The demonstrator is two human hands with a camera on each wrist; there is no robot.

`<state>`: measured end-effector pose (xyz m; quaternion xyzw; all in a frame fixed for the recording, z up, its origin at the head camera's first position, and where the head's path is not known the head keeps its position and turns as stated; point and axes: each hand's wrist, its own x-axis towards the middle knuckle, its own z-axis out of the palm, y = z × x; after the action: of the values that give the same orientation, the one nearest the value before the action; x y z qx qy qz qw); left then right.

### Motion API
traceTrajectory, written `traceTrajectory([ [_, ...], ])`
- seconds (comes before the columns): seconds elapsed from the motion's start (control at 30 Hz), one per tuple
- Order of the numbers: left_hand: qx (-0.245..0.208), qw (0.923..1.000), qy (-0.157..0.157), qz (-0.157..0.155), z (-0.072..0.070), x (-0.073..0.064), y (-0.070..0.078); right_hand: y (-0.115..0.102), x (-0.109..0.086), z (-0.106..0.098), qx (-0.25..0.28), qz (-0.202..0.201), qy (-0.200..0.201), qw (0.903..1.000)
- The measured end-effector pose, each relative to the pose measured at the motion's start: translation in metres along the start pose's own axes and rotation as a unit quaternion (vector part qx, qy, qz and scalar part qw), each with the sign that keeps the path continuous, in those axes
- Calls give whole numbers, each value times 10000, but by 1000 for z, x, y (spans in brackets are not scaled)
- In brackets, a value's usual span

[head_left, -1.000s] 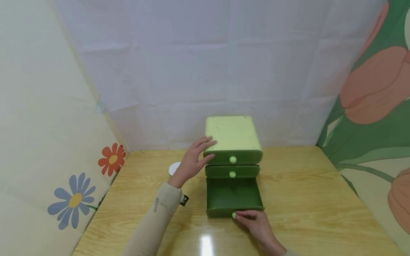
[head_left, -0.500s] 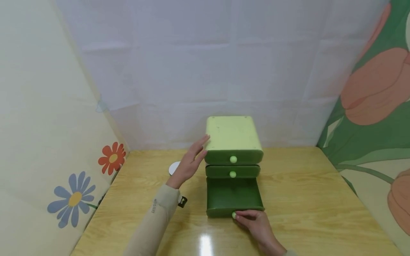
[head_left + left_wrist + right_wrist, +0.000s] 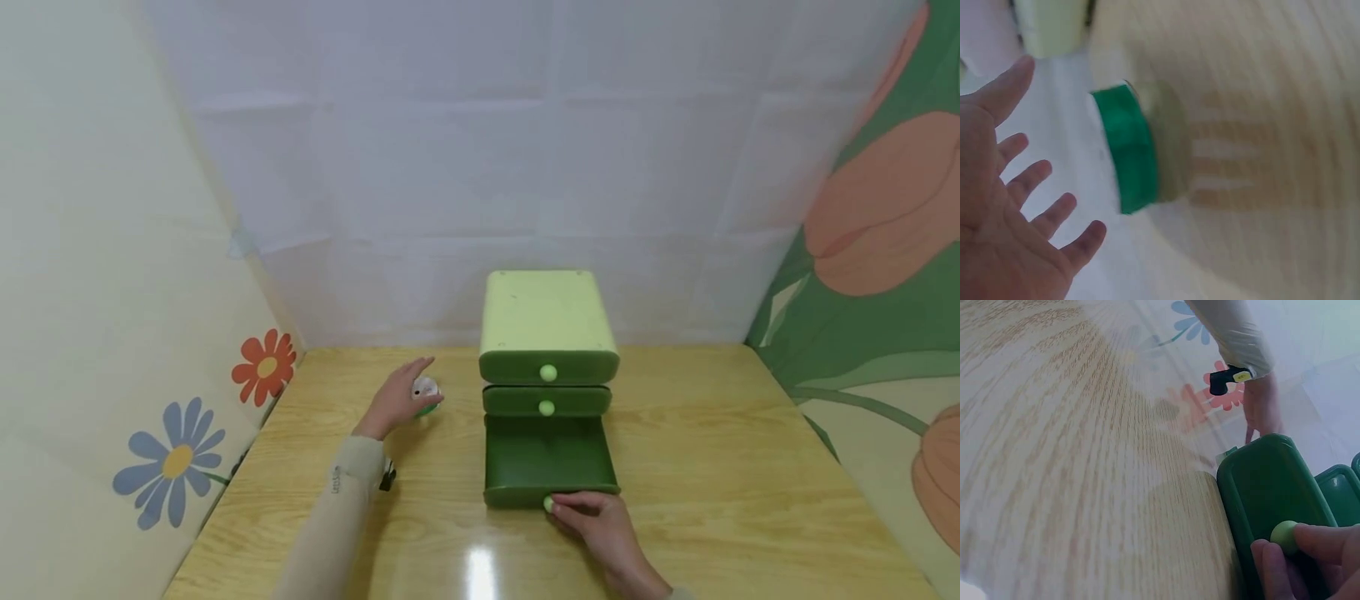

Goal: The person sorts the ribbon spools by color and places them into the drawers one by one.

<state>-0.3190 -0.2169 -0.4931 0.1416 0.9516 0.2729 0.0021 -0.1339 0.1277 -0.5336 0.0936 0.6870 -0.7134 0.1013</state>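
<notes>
A small desk drawer unit [image 3: 547, 312] with a pale green top stands on the table. Its bottom drawer [image 3: 551, 458] is pulled out, and nothing shows inside it. My right hand [image 3: 606, 533] pinches that drawer's round knob [image 3: 1284, 536] between thumb and fingers. Left of the unit, my left hand [image 3: 397, 402] reaches around a small round thing, white on top with a green side [image 3: 1127, 150]. In the left wrist view the fingers are spread and apart from it. The hand partly covers it in the head view, and its kind cannot be told.
The middle drawer [image 3: 525, 402] stands slightly out under the top drawer [image 3: 510, 367]. A white cloth [image 3: 420, 183] hangs behind the wooden table [image 3: 720, 467]. Flower-printed cloths rise at the left and right.
My left hand has left the drawer unit's upper left side and moved left to the small round thing. My right hand stays on the knob, and the drawer has not moved.
</notes>
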Motion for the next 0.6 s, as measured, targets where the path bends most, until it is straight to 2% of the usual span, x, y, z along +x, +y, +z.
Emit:
traceTrajectory([
  [0.1, 312, 9987, -320, -258, 3, -2, -9, 0, 1, -1, -19, 13, -14, 10000],
  [0.2, 520, 9970, -417, -401, 6, -4, -12, 0, 0, -1, -14, 28, -3, 10000],
  [0.4, 536, 9974, -152, -457, 10, -4, -10, 0, -1, 0, 97, -17, -19, 10000],
  [0.6, 462, 9980, -44, -439, 12, -4, -9, -1, -1, 0, 137, -25, -23, 9999],
])
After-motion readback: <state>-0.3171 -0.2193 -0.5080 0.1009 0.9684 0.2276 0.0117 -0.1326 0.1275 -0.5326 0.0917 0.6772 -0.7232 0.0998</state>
